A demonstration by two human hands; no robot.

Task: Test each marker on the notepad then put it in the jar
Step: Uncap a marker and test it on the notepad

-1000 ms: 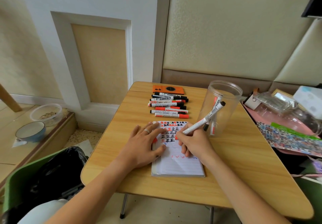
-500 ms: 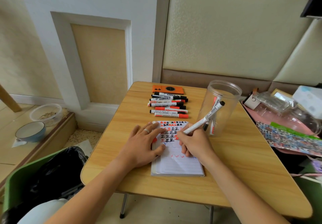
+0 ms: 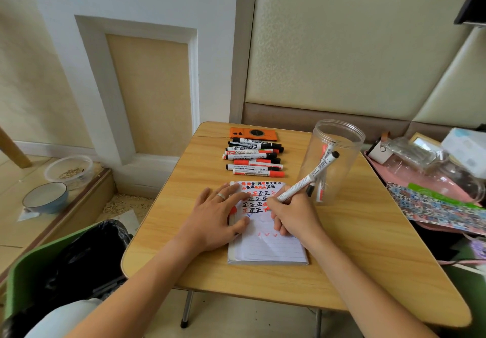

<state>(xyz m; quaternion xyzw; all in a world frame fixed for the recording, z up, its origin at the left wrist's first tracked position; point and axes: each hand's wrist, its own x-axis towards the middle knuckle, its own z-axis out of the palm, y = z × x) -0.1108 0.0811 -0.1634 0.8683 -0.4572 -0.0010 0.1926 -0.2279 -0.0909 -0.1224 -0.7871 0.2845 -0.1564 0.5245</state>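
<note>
A lined notepad (image 3: 271, 248) lies on the wooden table (image 3: 368, 245), its upper part covered in black and red marks. My left hand (image 3: 215, 216) rests flat on the pad's left edge, fingers spread. My right hand (image 3: 294, 216) grips a white marker (image 3: 310, 178) with a black end, tip down on the page. A clear plastic jar (image 3: 339, 138) stands just right of the pad with a few markers inside. Several red and black markers (image 3: 255, 157) lie in a row beyond the pad.
An orange phone-like object (image 3: 252, 133) lies at the table's far edge. Clutter on a pink tray (image 3: 431, 180) fills the right side. On the left floor ledge sit a blue bowl (image 3: 44, 197) and a clear container (image 3: 68, 169). A green bin with a black bag (image 3: 76, 258) stands at lower left.
My right hand and the marker have shifted very slightly over the page as it writes. My left hand has stayed on the pad.
</note>
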